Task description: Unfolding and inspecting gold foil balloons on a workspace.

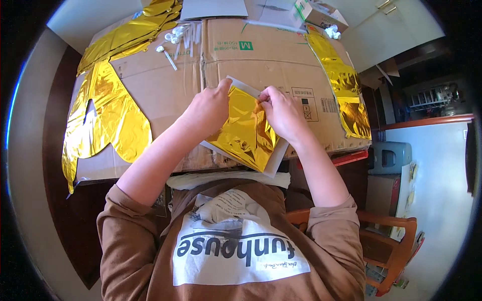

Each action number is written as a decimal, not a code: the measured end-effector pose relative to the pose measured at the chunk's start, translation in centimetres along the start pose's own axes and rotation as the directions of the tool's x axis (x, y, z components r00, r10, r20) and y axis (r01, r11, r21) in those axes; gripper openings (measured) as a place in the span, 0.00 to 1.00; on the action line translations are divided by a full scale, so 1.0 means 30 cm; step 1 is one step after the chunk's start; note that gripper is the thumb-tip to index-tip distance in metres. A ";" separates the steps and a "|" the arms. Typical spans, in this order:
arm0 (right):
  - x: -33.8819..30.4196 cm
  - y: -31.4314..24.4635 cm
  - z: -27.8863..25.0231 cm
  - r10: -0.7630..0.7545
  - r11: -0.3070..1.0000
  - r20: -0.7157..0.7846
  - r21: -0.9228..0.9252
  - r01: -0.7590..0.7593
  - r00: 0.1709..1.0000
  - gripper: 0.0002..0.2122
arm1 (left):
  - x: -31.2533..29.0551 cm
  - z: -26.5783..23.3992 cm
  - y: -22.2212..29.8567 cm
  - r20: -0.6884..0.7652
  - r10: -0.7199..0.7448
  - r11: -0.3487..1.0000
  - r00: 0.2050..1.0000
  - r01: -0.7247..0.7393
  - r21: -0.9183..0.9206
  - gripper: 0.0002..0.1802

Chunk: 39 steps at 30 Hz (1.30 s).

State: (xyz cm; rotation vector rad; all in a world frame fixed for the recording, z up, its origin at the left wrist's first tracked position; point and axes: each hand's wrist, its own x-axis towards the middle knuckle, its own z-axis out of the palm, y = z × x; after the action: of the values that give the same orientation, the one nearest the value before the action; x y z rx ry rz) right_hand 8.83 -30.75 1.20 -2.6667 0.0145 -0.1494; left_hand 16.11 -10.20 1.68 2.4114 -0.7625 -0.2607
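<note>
In front of me, near the box's front edge, a folded piece of gold foil, flat like an uninflated balloon, lies over a white card whose edges show around it. My left hand is closed at the card's upper left edge, thumb on top; its other fingers are mostly hidden. On the foil's upper right side, my right hand pinches a fold between thumb and fingers. Gold foil and card are both tilted towards me at a slant, their lower corner reaching past the box edge.
Cardboard forms the work surface. A large cut-out gold foil shape hangs over its left side, below stacked foil. Another foil strip lies right. Clear straws, white wads and a small box stand farther back.
</note>
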 end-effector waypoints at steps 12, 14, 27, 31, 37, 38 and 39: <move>-0.040 -0.007 0.039 -0.146 0.979 -0.171 -0.169 0.117 0.974 0.06 | -0.046 0.023 0.004 -0.167 0.380 0.870 0.910 -0.291 0.398 0.22; -0.038 -0.004 0.044 -0.131 0.981 -0.167 -0.165 0.104 0.977 0.06 | -0.047 0.058 -0.005 -0.255 0.606 0.781 0.753 -0.502 0.372 0.23; -0.232 0.008 -0.078 -0.011 0.999 -0.365 -0.053 -0.009 0.931 0.12 | -0.066 0.121 -0.030 -0.106 0.498 0.858 0.860 -0.472 0.205 0.28; -0.367 0.011 -0.064 0.053 0.998 -0.384 -0.010 -0.062 0.922 0.13 | -0.073 0.113 -0.023 -0.098 0.474 0.866 0.875 -0.443 0.231 0.28; -0.376 0.075 -0.064 0.021 0.998 -0.401 -0.047 -0.043 0.916 0.11 | -0.066 0.106 -0.023 -0.064 0.475 0.864 0.878 -0.451 0.224 0.27; -0.354 0.085 -0.068 -0.052 0.995 -0.411 -0.103 0.010 0.910 0.12 | -0.064 0.105 -0.025 -0.062 0.475 0.862 0.878 -0.450 0.232 0.27; -0.329 0.094 -0.072 -0.125 0.985 -0.417 -0.160 0.062 0.900 0.12 | -0.063 0.105 -0.022 -0.061 0.478 0.862 0.876 -0.454 0.226 0.27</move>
State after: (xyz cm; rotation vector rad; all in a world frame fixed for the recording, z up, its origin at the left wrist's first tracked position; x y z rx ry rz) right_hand -1.17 -33.88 0.82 -2.7212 0.0380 -0.7902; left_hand 13.78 -10.16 -1.23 2.3077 -1.3425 0.1610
